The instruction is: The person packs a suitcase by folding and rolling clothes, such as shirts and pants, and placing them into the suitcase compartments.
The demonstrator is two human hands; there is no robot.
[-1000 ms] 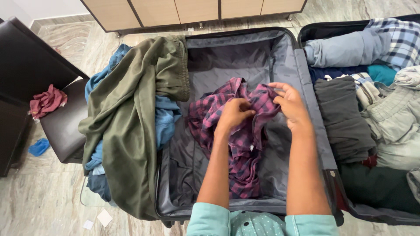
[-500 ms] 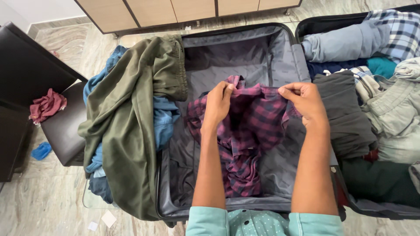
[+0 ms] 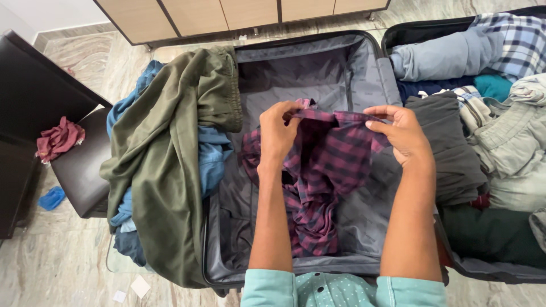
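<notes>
Both hands, left (image 3: pixel 277 132) and right (image 3: pixel 402 133), pinch the shirt (image 3: pixel 324 170) (top edge); its bunched lower half may crease in the suitcase (image 3: pixel 364 68).

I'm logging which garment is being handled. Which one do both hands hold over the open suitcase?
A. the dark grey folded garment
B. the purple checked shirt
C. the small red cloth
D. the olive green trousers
B: the left hand and right hand each pinch the top edge of the purple checked shirt, stretched between them.
</notes>
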